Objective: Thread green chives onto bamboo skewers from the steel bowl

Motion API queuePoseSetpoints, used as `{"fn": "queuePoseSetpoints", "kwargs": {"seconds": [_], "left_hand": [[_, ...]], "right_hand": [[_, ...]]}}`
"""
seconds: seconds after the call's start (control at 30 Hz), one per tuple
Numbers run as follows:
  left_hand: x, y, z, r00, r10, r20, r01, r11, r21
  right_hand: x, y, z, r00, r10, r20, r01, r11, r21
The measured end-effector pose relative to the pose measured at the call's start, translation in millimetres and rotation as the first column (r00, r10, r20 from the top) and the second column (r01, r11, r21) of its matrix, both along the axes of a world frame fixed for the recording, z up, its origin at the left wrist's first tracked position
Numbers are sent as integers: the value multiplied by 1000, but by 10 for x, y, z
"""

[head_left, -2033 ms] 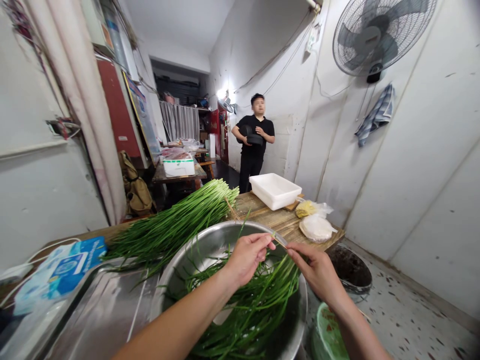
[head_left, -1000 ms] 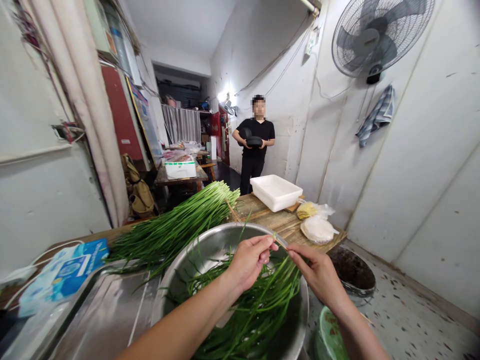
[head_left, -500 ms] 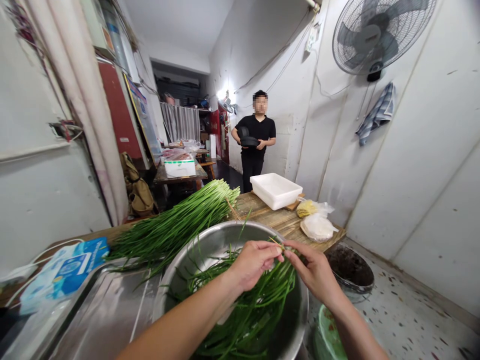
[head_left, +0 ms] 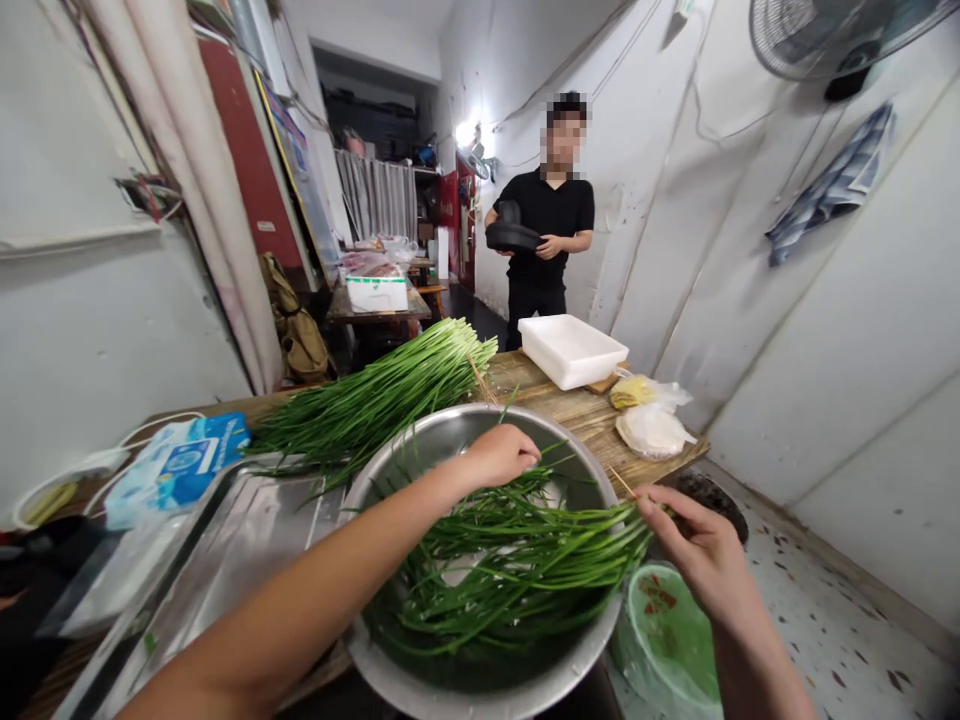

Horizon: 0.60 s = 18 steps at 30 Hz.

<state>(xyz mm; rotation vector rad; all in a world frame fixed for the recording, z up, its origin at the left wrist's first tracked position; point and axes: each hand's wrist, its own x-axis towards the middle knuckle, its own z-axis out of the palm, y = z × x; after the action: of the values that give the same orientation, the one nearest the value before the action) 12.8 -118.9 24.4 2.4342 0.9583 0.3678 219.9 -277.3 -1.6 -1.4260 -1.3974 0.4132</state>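
A wide metal basin (head_left: pixel 367 620) holds loose green garlic chives (head_left: pixel 517 560). At the basin's right rim, my right hand (head_left: pixel 701 545) pinches one end of a bunch of these chives between thumb and fingers, and the long leaves trail back into the basin. A thin yellowish stalk pokes up by its fingertips. My left hand (head_left: pixel 504 455) hovers over the far part of the basin with its fingers curled closed. Green blades show close to its fingertips, but whatever it may hold is hidden. Behind the basin lies a big tied bundle of chives (head_left: pixel 382 395).
A white plastic tub (head_left: pixel 574 352) and plastic bags (head_left: pixel 654 430) stand on the wooden table's far right. A metal tray (head_left: pixel 225 570) and blue tissue pack (head_left: pixel 180 465) are at left. Below right is a green-lined bucket (head_left: pixel 671 635). Someone stands beyond, holding black bowls (head_left: pixel 514 235).
My hands, which were together over the basin, have parted. The right moved right and down with the chive bunch; the left drew back left. The person beyond appears nearer.
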Motion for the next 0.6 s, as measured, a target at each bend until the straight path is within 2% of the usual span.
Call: {"fn": "queuePoseSetpoints", "kwargs": {"seconds": [0.07,0.13,0.2,0.27,0.4,0.6], "left_hand": [[61,118,-211,987,-57,-150,56,998,-9],[165,179,-430,976,-73,-205,71,997,-19],[278,217,-613,973,-28,-227,26,1000,-11],[368,267,-741,963,70,-260,-66,998,24],[395,419,-853,923,246,-295,-230,969,89],[204,503,-909,915,288,-282,-279,957,73]], "right_hand": [[14,-38,-54,1000,1,-29,-1,1000,0],[11,-43,-93,999,-5,-46,6,1000,13],[7,-31,-110,999,-9,-41,9,1000,16],[9,-20,-110,1000,-7,-20,7,1000,17],[27,-25,-104,1000,-16,7,16,1000,26],[27,-48,-116,1000,-21,8,21,1000,13]]}}
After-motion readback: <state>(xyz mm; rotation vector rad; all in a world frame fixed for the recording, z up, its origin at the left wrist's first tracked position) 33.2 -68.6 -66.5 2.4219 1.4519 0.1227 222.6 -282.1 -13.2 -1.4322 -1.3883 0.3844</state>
